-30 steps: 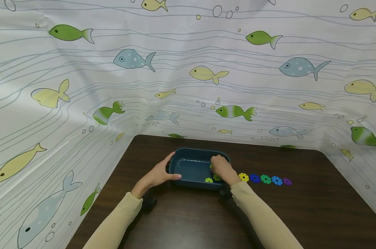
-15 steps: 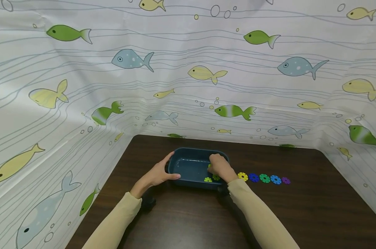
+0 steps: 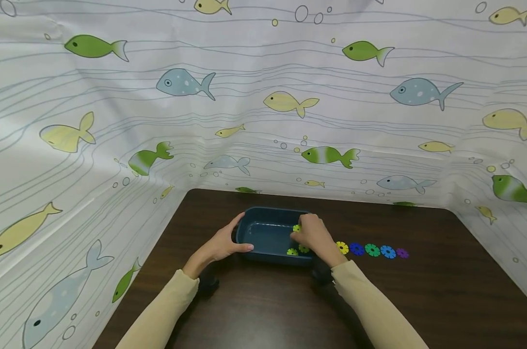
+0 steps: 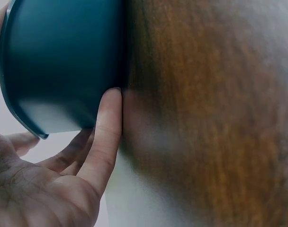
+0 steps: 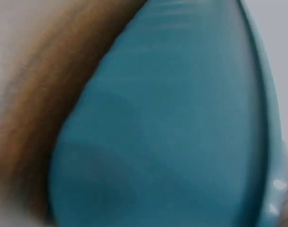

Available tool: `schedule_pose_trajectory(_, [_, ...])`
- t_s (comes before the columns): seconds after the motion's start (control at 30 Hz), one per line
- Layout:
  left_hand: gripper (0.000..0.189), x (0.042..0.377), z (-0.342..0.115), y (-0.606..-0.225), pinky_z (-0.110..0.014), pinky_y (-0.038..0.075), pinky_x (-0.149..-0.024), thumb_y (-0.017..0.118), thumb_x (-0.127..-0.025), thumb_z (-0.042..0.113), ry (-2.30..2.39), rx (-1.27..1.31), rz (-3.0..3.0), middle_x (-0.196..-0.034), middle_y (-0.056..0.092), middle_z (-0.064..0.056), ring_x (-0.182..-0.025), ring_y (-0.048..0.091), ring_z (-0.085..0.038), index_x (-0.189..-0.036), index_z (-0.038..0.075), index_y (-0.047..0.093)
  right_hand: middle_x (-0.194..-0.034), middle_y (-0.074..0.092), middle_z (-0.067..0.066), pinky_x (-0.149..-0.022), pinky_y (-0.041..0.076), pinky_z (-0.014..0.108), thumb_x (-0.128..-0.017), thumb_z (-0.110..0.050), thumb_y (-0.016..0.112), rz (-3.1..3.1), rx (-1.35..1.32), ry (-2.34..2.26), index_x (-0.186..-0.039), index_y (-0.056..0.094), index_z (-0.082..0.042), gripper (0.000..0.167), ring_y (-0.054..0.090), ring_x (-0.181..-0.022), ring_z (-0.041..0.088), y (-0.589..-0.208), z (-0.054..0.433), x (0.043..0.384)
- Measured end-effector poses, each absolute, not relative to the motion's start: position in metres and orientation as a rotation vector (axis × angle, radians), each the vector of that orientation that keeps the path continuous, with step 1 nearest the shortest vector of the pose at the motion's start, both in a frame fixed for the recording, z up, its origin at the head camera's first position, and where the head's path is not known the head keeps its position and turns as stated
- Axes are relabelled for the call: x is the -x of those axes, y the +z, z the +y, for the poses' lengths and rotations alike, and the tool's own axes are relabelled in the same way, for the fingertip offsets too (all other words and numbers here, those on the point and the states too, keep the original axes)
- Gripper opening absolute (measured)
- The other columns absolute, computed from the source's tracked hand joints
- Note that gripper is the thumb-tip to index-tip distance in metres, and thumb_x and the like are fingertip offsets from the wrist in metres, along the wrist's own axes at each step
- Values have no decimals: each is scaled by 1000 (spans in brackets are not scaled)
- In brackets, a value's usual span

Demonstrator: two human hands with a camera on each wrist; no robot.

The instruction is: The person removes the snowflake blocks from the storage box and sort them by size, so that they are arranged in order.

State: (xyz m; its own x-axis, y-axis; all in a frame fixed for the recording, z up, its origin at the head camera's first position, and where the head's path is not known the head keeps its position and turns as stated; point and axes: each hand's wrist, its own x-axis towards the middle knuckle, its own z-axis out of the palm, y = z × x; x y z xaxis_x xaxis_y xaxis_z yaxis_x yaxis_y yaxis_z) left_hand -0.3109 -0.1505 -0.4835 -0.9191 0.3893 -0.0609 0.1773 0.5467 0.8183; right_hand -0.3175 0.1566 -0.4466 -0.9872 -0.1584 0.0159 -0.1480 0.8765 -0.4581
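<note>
A dark blue plastic basin [image 3: 263, 258] stands on the table. My left hand [image 3: 221, 244] grips its left end, thumb along the front rim and fingers round the side. In the left wrist view the fingers [image 4: 108, 118] lie against the basin's outer wall. My right hand [image 3: 312, 233] reaches over the right end into the basin, fingers bent downward. Beside its fingertips lies a yellow-green notched disc [image 3: 296, 228]; another yellow-green disc [image 3: 292, 252] lies near the front wall. Whether the right fingers pinch a disc, I cannot tell. The right wrist view shows mainly the basin's outer wall [image 5: 158, 118].
Right of the basin, notched discs lie in a row on the dark wooden table [image 3: 254, 310]: yellow [image 3: 342, 247], dark blue [image 3: 357, 249], green [image 3: 372, 250], light blue [image 3: 388, 252] and purple [image 3: 402, 253]. A fish-patterned sheet [image 3: 246, 48] stands behind and to the left.
My right hand has shifted slightly to the right within the basin, and more of the yellow-green disc beside its fingers shows. The left hand keeps its hold on the basin.
</note>
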Motion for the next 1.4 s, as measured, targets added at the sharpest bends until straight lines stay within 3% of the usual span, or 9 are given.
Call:
schedule_pose_trajectory(0.07, [122,311,-150,-483,-75,37,-124,87,-86,59,1307,-475,2547,-178,30,-26,-156,43,-52,-176,17,16,-96,71,15,-68,55,33,-92,-21,81,3066,262,-754,-113,75,4,34,62,-73,21,-445,163,311])
schedule_pose_trajectory(0.17, [122,310,-150,-483,-76,37,-124,87,-87,58,1304,-481,2548,-178,29,-26,-156,42,-53,-176,17,15,-110,72,19,-79,57,40,-91,-21,82,3136,292,-766,-118,75,5,38,62,-87,24,-444,173,302])
schedule_pose_trajectory(0.37, [122,311,-150,-484,-75,35,-125,87,-87,58,1299,-471,2549,-180,26,-25,-158,39,-53,-177,19,15,-108,71,20,-89,61,51,-90,-17,83,3247,319,-848,-116,76,7,35,65,-91,29,-441,199,284])
schedule_pose_trajectory(0.63, [122,310,-150,-483,-75,38,-124,87,-87,59,1296,-484,2552,-177,30,-28,-154,45,-53,-176,16,15,-107,72,22,-81,61,50,-90,-14,83,3322,235,-895,-114,76,8,34,66,-86,29,-443,243,269])
schedule_pose_trajectory(0.87, [125,309,-150,-482,-76,38,-123,86,-86,64,1297,-498,2555,-177,30,-29,-154,45,-54,-176,14,15,-104,70,21,-76,56,43,-89,-14,85,3355,160,-901,-112,75,8,34,65,-85,28,-451,282,259])
schedule_pose_trajectory(1.13, [122,310,-151,-485,-76,37,-124,86,-87,60,1287,-473,2559,-178,28,-28,-156,43,-54,-176,17,15,-106,71,25,-81,59,53,-91,-14,81,3370,61,-877,-113,74,10,33,67,-89,32,-459,322,249])
schedule_pose_trajectory(1.4, [122,311,-151,-486,-74,41,-122,86,-87,60,1314,-468,2554,-176,32,-29,-151,48,-53,-176,16,15,-102,71,29,-77,58,53,-90,-13,81,3428,-9,-853,-111,74,14,35,68,-85,35,-468,364,244])
